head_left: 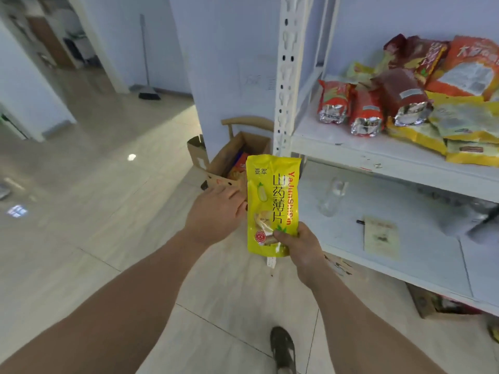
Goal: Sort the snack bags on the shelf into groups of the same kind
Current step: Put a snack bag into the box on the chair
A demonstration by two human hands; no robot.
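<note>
The right hand (298, 242) pinches the yellow bag (272, 203) at its lower right corner, thumb on the printed front and the other fingers hidden behind it. The bag stands upright in the air, its long axis vertical, out in front of the shelf unit (351, 147) and not over any board. The left hand (216, 211) is beside the bag's left edge, fingers loosely spread and holding nothing; whether the fingertips touch the bag I cannot tell. Up and to the right, on the upper board, yellow bags (464, 130) of a similar colour lie flat in a loose pile, just beside three red packs (367, 109) standing side by side. The right hand is the nearer one to that pile, so the bag likely has to travel up and rightward and tip flat to join it.
</note>
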